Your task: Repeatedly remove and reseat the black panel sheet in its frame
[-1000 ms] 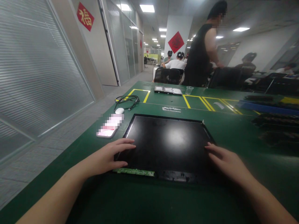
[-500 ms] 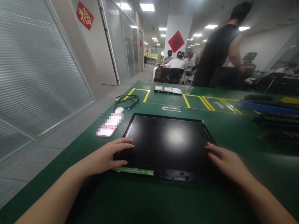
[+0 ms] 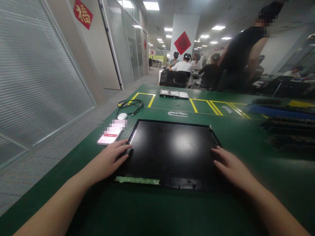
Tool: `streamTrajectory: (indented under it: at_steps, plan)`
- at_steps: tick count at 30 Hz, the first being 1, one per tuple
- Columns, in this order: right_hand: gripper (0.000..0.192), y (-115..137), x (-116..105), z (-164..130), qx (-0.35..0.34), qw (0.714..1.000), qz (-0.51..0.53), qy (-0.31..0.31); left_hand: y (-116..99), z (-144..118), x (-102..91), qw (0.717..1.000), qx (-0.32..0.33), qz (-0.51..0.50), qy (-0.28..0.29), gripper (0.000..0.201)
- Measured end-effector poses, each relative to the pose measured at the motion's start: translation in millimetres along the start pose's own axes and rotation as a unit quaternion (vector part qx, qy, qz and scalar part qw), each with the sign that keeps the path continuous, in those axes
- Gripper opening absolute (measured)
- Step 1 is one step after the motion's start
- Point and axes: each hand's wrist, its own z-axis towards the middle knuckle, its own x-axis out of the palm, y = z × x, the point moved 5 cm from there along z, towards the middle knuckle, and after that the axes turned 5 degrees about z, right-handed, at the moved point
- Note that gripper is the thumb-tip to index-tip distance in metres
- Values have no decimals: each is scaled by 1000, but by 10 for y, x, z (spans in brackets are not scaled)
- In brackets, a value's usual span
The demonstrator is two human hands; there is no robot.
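Note:
A black LCD panel (image 3: 157, 154) in a dark frame lies flat on the green table in front of me, screen side up. Along its near edge a strip of green circuit board (image 3: 137, 180) is exposed at the left. My left hand (image 3: 110, 159) rests at the panel's left edge, fingers stretched out and apart, tips on the rim. At the opposite edge is my right hand (image 3: 230, 162), also open, its fingertips touching the frame's right side. Neither hand visibly lifts the panel; the undersides of the fingers are hidden.
Left of the panel lie a lit phone (image 3: 110, 133), a white mouse (image 3: 122, 116) and a coiled black cable (image 3: 130, 105). Farther back are several drives (image 3: 174, 94) and a clear cup (image 3: 196, 94). Dark parts (image 3: 290, 127) are stacked at right. A person (image 3: 242, 52) stands beyond the table.
My left hand has drawn back leftward from over the screen to its edge. The right hand stays by the right rim. The view has shifted slightly; the standing person has moved right.

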Motion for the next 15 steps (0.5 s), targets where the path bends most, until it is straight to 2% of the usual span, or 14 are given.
streamTrajectory:
  at_steps: [9,12,15]
  plan:
    - [50,37,-59,-8,19,999,27,11,-41,-18,18,1000,-12,-23,17,58]
    - [49,18,-127,5,25,998,46,-18,-5,-11,29,1000,-12,-22,6,59]
    - [47,-60,-216,19,36,996,28,-76,38,1,27,1000,-8,-17,-13,59]
